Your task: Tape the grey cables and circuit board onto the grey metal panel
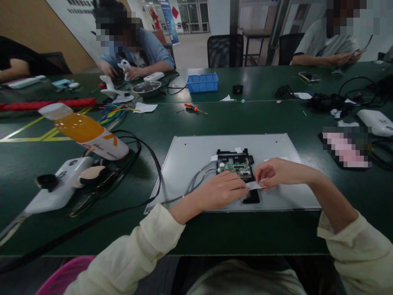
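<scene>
A flat grey-white panel (184,153) lies on the table in front of me. A black bracket (251,198) with a green circuit board (235,168) is on its middle, and thin grey cables (196,180) lead off to the left. A short white strip (253,185), looking like tape, stretches between my hands over the bracket's lower part. My right hand (274,174) pinches the strip's right end. My left hand (225,188) is closed at its left end, over the lower left of the board, its fingertips partly hidden. More white pieces (214,157) stick near the bracket's top.
An orange-drink bottle (89,133) lies tilted at the left, near a white device (61,188) and a long black cable (123,209). Beyond the panel are a screwdriver (193,107) and a blue basket (202,83). A phone (345,149) lies right. Other people sit across the table.
</scene>
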Motion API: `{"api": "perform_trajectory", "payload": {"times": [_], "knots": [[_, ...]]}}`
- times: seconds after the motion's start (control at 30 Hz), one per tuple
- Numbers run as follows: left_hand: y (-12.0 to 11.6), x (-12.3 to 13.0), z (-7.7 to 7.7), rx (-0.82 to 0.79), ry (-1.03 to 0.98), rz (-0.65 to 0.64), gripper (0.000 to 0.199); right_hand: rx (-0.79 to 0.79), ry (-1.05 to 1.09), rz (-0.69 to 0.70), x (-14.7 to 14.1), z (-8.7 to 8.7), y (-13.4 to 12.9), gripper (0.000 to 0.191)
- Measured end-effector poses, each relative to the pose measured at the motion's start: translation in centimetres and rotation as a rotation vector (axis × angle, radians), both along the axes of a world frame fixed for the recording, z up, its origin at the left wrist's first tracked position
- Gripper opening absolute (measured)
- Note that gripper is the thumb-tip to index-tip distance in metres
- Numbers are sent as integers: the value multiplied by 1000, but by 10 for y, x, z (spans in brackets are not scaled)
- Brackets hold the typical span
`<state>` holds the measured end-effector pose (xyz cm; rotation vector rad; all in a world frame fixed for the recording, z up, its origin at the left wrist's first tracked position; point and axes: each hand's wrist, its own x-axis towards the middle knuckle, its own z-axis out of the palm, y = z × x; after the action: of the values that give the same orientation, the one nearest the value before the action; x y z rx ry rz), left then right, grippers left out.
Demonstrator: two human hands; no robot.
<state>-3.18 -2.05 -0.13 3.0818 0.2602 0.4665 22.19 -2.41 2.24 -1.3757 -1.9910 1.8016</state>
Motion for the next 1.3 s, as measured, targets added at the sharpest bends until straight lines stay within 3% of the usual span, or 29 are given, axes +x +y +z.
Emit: {"api": "perform_trajectory", "payload": {"times": [0.37, 0.63, 0.83, 1.03, 1.3], "knots": [[-3, 5, 6, -52, 82, 6, 34, 227, -109, 111, 3, -5, 4, 18], [-5, 7, 10, -61, 111, 17, 39, 346, -232, 150, 2, 3, 3, 21], [-6, 8, 8, -48, 131, 39, 37, 318, -170, 123, 4, 7, 1, 27], [-6, 8, 6, -52, 118, 39, 36, 286, -135, 241, 1, 3, 1, 24], [-6, 9, 8, -65, 173, 43, 36, 246, -143, 249, -1, 2, 1, 22]]}}
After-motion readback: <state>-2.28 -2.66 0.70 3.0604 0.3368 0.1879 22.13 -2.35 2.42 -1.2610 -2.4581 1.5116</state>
